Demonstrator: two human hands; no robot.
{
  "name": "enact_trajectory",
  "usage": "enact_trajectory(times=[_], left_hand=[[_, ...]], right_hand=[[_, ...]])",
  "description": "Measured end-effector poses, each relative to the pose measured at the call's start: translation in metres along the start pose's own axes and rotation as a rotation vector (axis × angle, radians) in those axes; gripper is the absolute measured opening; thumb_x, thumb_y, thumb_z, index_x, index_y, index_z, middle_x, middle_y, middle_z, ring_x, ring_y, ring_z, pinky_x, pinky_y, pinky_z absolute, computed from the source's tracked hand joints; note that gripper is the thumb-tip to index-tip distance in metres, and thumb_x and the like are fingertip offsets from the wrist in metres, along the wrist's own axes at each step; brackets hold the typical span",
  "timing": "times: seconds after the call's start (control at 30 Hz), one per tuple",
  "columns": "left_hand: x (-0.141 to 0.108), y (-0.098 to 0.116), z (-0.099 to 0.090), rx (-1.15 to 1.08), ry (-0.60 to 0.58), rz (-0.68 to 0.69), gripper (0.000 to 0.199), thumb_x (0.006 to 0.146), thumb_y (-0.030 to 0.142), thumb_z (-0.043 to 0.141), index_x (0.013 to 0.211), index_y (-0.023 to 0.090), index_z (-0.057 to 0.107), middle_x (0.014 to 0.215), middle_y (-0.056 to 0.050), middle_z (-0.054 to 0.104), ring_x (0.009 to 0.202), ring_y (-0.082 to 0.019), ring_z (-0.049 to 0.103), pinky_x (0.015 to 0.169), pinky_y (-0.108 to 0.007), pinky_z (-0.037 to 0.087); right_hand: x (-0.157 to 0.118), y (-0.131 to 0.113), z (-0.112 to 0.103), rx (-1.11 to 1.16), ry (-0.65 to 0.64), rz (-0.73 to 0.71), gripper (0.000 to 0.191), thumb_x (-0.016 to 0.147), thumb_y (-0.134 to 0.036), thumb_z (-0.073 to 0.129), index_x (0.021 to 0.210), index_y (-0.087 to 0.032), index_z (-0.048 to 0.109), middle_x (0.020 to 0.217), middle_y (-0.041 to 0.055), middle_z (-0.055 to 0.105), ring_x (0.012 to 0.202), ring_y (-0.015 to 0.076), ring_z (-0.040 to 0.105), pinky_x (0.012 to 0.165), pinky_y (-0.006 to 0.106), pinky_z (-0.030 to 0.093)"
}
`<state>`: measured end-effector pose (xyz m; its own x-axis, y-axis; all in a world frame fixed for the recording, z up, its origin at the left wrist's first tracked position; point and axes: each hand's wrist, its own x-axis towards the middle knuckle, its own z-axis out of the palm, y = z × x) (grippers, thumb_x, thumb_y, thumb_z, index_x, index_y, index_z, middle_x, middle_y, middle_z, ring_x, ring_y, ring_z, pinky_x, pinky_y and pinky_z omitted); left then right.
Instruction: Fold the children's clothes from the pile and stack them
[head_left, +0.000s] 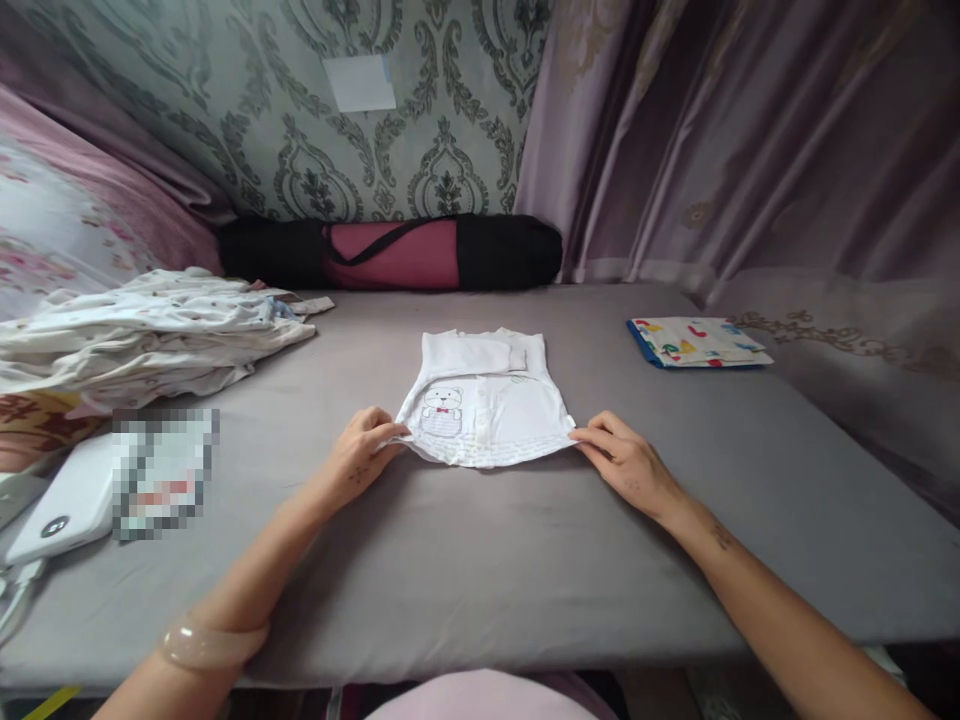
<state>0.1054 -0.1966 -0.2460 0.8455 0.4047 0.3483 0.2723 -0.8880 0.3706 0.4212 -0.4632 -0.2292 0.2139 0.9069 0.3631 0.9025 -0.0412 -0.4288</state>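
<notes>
Pink cloth, perhaps clothing; white shirt between left hand and right hand, both closed on hem.

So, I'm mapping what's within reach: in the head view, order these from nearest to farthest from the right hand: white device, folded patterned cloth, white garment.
1. White garment: in front, its near right corner pinched by the right hand.
2. Folded patterned cloth: beyond that hand, farther right.
3. White device: far left, beside the pixelated patch.

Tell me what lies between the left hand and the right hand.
In the head view, a small white garment spans from left hand to right hand, each pinching one end of its hem, on the grey sheet.
</notes>
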Motion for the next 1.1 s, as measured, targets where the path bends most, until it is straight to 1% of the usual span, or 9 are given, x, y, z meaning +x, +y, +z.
enact_trajectory(times=[0.1,0.2,0.3,0.4,0.5,0.73,0.83,0.9,1.1], left_hand=[[0.005,0.000,-0.006,-0.023,0.070,0.028,0.022,0.090,0.027,0.052,0.105,0.025,0.067,0.097,-0.006,0.056,0.090,-0.019,0.054,0.084,-0.034,0.045],[0.012,0.002,-0.010,-0.063,0.112,0.024,0.021,0.091,0.029,0.053,0.104,0.025,0.068,0.107,-0.006,0.058,0.095,-0.019,0.055,0.087,-0.035,0.046],[0.022,0.004,-0.011,-0.145,0.138,-0.005,0.021,0.092,0.032,0.052,0.105,0.024,0.067,0.114,-0.007,0.060,0.103,-0.020,0.057,0.089,-0.034,0.046],[0.034,0.006,-0.012,-0.204,0.167,-0.039,0.023,0.092,0.035,0.052,0.104,0.023,0.067,0.112,-0.007,0.064,0.104,-0.021,0.058,0.092,-0.034,0.045],[0.048,0.007,-0.012,-0.237,0.196,-0.075,0.024,0.092,0.037,0.053,0.102,0.022,0.067,0.106,-0.007,0.068,0.101,-0.020,0.060,0.092,-0.034,0.045],[0.081,0.006,-0.008,-0.272,0.301,-0.200,0.028,0.090,0.044,0.053,0.099,0.022,0.068,0.099,-0.006,0.070,0.095,-0.020,0.062,0.083,-0.029,0.048],[0.093,0.001,-0.002,-0.284,0.346,-0.245,0.029,0.089,0.043,0.053,0.099,0.021,0.069,0.098,-0.005,0.070,0.092,-0.019,0.062,0.075,-0.026,0.048],[0.102,-0.003,0.002,-0.286,0.369,-0.266,0.030,0.088,0.044,0.053,0.100,0.021,0.068,0.098,-0.006,0.070,0.090,-0.019,0.063,0.074,-0.026,0.048],[0.134,-0.019,0.013,-0.285,0.417,-0.303,0.034,0.088,0.045,0.050,0.099,0.020,0.068,0.098,-0.005,0.070,0.091,-0.019,0.062,0.081,-0.028,0.045]], right_hand=[[0.006,-0.003,-0.004,0.022,0.066,-0.002,0.018,0.092,-0.024,0.051,0.098,-0.023,0.068,0.099,0.0069,0.058,0.090,0.0175,0.060,0.080,0.029,0.049],[0.014,-0.004,-0.005,0.069,0.101,0.026,0.018,0.092,-0.023,0.049,0.098,-0.024,0.066,0.112,0.0075,0.060,0.104,0.0194,0.059,0.086,0.031,0.050],[0.024,-0.001,-0.004,0.104,0.119,0.036,0.020,0.092,-0.021,0.047,0.102,-0.025,0.064,0.116,0.0058,0.062,0.108,0.0190,0.059,0.091,0.032,0.049],[0.038,0.003,-0.003,0.116,0.154,0.007,0.019,0.092,-0.021,0.047,0.103,-0.024,0.063,0.111,0.0053,0.065,0.105,0.0188,0.061,0.093,0.032,0.048],[0.055,0.005,-0.005,0.109,0.171,0.003,0.017,0.092,-0.022,0.048,0.103,-0.023,0.062,0.105,0.0047,0.067,0.100,0.0184,0.062,0.089,0.031,0.049],[0.094,0.010,-0.012,0.093,0.210,-0.016,0.016,0.093,-0.027,0.049,0.099,-0.023,0.064,0.098,0.0043,0.069,0.091,0.0189,0.064,0.083,0.030,0.047],[0.109,0.014,-0.013,0.090,0.229,-0.018,0.017,0.092,-0.028,0.049,0.099,-0.023,0.064,0.098,0.0043,0.069,0.092,0.0192,0.064,0.082,0.029,0.047],[0.118,0.018,-0.012,0.092,0.245,-0.017,0.017,0.092,-0.028,0.049,0.099,-0.024,0.064,0.098,0.0042,0.069,0.093,0.0193,0.064,0.081,0.029,0.047],[0.149,0.037,0.000,0.086,0.308,0.010,0.018,0.091,-0.029,0.050,0.098,-0.023,0.065,0.096,0.0041,0.070,0.088,0.0191,0.064,0.077,0.028,0.047]])
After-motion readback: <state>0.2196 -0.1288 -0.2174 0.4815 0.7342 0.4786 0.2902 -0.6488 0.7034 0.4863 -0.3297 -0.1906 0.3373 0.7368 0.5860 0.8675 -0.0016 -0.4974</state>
